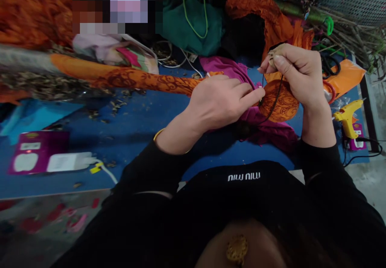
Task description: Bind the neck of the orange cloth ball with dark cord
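Observation:
My left hand (223, 99) is closed around a long tube of orange cloth (144, 79) with a dark scroll pattern. Just beyond its fingertips, the same patterned cloth bulges into a round ball (282, 101). My right hand (297, 69), raised above the ball, pinches a black cord (275, 101). One strand runs down towards my left fingertips, and another loops across the front of the ball. A small beige piece shows at my right fingertips; its kind is unclear. Magenta cloth (271, 133) lies beneath the ball and my left hand.
A yellow glue gun (348, 117) stands at the right by a purple socket box (358, 133). Another purple socket box (39, 151) with a white plug sits at left. Dark green cloth (193, 26), dried scraps and cables lie along the back of the blue table (144, 139).

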`<state>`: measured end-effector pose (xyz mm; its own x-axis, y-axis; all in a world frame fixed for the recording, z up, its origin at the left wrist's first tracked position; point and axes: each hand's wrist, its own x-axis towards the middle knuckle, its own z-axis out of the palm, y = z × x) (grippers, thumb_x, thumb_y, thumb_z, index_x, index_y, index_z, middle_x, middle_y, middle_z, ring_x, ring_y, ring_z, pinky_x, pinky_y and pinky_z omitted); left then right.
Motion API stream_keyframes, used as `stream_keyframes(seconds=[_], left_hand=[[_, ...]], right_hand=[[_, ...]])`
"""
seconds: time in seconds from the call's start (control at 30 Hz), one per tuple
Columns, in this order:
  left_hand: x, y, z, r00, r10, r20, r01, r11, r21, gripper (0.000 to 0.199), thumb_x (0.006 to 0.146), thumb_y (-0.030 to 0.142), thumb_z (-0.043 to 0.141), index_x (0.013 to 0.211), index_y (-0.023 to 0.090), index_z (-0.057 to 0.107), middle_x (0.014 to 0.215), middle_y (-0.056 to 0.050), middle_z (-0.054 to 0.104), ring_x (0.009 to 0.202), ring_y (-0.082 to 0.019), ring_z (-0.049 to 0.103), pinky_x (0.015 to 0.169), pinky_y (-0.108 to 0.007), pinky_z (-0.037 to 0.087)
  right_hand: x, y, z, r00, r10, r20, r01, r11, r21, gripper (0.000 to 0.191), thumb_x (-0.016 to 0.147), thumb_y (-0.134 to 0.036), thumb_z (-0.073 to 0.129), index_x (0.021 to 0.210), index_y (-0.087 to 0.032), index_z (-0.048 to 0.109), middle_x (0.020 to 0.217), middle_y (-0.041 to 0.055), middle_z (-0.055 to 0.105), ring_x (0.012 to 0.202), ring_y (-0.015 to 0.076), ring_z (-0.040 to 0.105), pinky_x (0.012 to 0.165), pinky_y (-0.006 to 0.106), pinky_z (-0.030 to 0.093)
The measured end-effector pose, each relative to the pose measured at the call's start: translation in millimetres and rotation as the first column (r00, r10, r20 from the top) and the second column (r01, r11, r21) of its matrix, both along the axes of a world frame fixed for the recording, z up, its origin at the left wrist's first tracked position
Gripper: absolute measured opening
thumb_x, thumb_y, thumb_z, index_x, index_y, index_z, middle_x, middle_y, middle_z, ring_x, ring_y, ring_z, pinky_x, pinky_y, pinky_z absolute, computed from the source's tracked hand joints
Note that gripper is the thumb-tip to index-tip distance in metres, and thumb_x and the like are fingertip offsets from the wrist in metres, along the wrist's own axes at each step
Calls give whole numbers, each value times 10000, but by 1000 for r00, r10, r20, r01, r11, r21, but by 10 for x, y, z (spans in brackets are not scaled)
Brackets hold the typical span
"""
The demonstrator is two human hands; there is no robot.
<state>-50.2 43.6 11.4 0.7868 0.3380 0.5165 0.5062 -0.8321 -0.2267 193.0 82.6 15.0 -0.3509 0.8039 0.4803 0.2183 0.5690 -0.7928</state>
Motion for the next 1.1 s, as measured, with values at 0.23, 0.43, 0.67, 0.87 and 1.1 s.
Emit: stream_keyframes(seconds=[0.23,0.43,0.67,0.87,1.1], left_hand=[[-21,18,-33,1000,13,6,-12,998,-65,357,1124,194,433,1357,227,702,904,-41,817,767,-217,728,658,-355,441],[-32,37,41,998,-22,53,19,999,44,288,1141,257,436,1107,186,714,855,-31,834,697,-193,752,597,-361,467],[-62,29,50,988,66,-136,-82,990,-116,334,1141,252,407,1233,225,727,999,-42,863,819,-218,791,649,-341,443],[-63,24,82,983,41,-177,-63,991,-120,369,1152,257,389,1205,204,750,1001,-63,857,817,-235,780,655,-362,461],[-17,-6,132,978,50,-201,-85,982,-168,417,1131,204,374,1355,255,721,1005,-57,853,816,-218,773,662,-338,451]], right_hand=[[-5,-65,38,995,-81,63,84,996,-35,588,977,-851,565,834,-289,665,929,33,796,902,217,751,943,434,680],[-63,-125,109,995,-28,-101,37,995,91,428,1023,-672,627,805,-309,688,896,21,787,815,218,743,825,419,682],[-73,-99,46,993,-36,-113,51,989,139,488,1013,-748,579,827,-314,706,881,35,755,823,240,723,827,461,678],[-64,-130,118,998,-59,-8,59,998,21,562,998,-796,591,808,-281,709,928,50,788,913,222,732,911,420,651],[-59,-168,202,999,8,-47,-8,1000,4,453,1049,-647,653,827,-271,774,891,4,802,855,143,763,825,298,630]])
